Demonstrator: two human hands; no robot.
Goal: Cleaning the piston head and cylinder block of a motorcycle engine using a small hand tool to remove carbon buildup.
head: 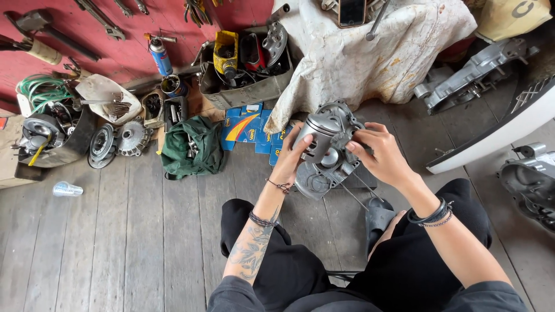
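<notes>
Lower part of engine casing (324,173) hidden behind left hand (292,159). Right hand (378,153) covers casing's right edge. Grey engine part (529,185) far right cut off by frame edge. Phone (351,11) on cloth-draped stand (370,52) cut by top edge. Contents of metal box (243,86) too jumbled to tell.

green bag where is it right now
In the head view the green bag lies on the plank floor, left of centre, between the round metal parts on its left and the blue boxes on its right, well left of the left hand.
</notes>
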